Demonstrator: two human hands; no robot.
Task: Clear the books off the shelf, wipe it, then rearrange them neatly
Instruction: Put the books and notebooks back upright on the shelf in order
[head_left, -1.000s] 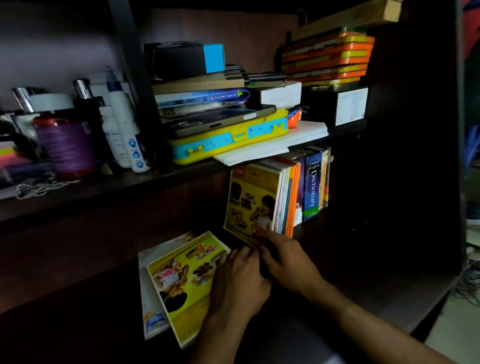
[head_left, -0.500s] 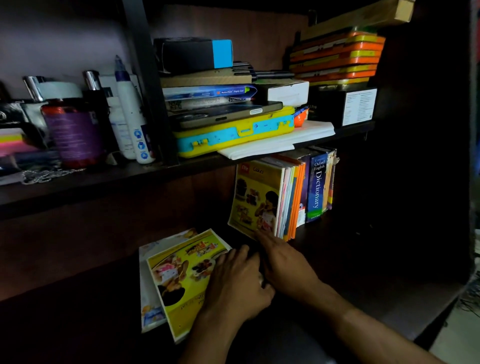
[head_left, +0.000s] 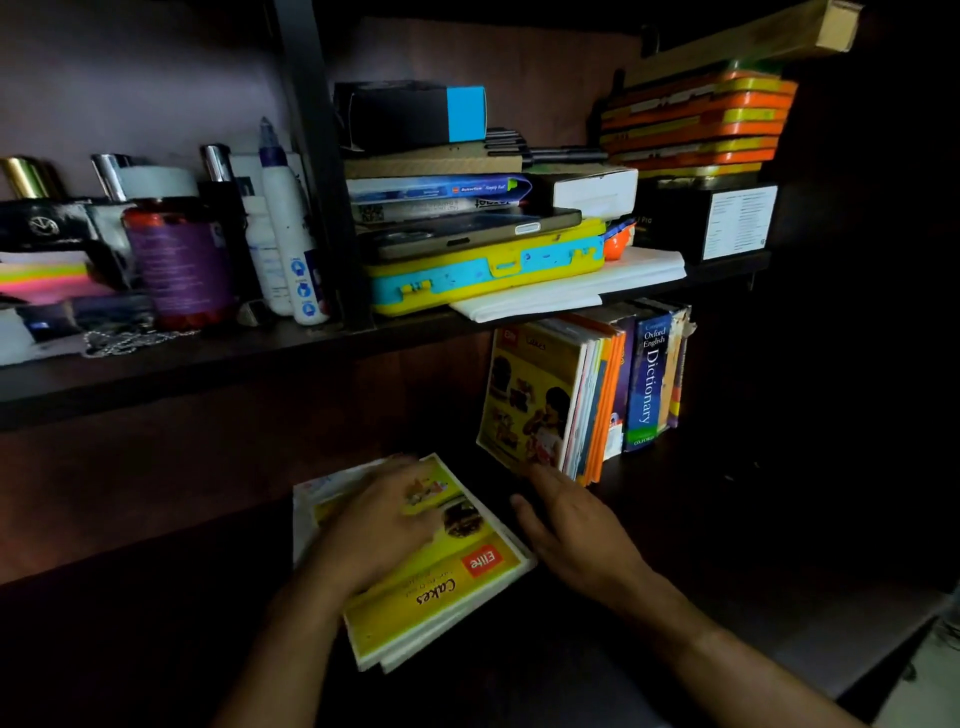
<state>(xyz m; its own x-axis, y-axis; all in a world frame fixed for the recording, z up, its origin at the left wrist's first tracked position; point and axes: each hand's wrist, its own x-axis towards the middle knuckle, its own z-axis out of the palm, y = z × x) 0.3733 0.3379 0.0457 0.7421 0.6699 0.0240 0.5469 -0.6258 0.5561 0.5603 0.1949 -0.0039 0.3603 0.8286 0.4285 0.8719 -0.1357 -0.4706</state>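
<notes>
Low in the frame, left of centre: left hand (head_left: 384, 525) laid flat, palm down, fingers nearly straight and spread, pressing on the cover of a yellow "Cakes" book (head_left: 441, 577) lying flat on the dark lower shelf (head_left: 727, 519). Beneath that book, more thin white-edged booklets (head_left: 306, 499) in a loose stack, corners poking out at the upper left. Just right of the stack: right hand (head_left: 576, 530), fingers extended and slightly apart, gripping nothing, thumb close to the book's right edge; contact with the edge impossible to tell in the dim light. Hands apart, the book's right corner between them. Right fingertips reaching toward the foot of a standing row of books (head_left: 587, 395) at centre right, tucked under the upper shelf (head_left: 208, 358): another yellow cake cover facing out and leaning, then thin orange spines, then a blue Oxford English Dictionary (head_left: 647, 384) upright. On the upper shelf, centre: yellow-and-blue case (head_left: 483, 270) under a tablet and stacked boxes; at left, bottles and a purple jar (head_left: 182, 265); upper right, orange and yellow trays (head_left: 696, 124).
</notes>
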